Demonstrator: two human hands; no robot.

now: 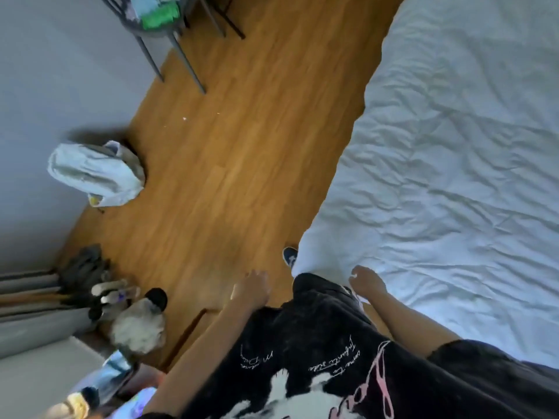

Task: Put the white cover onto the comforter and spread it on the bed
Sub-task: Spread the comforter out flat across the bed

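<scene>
White comforter (453,146) edge pinched by right hand (367,281); left hand (251,287) blurred, loosely curled, empty.

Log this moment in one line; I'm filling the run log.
stage: spreading | wrinkled white covered comforter: lying across bed | right hand: at its near corner, grip unclear | left hand: free over wooden floor

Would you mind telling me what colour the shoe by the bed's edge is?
The shoe is dark blue with a white mark, seen in the head view.
</scene>
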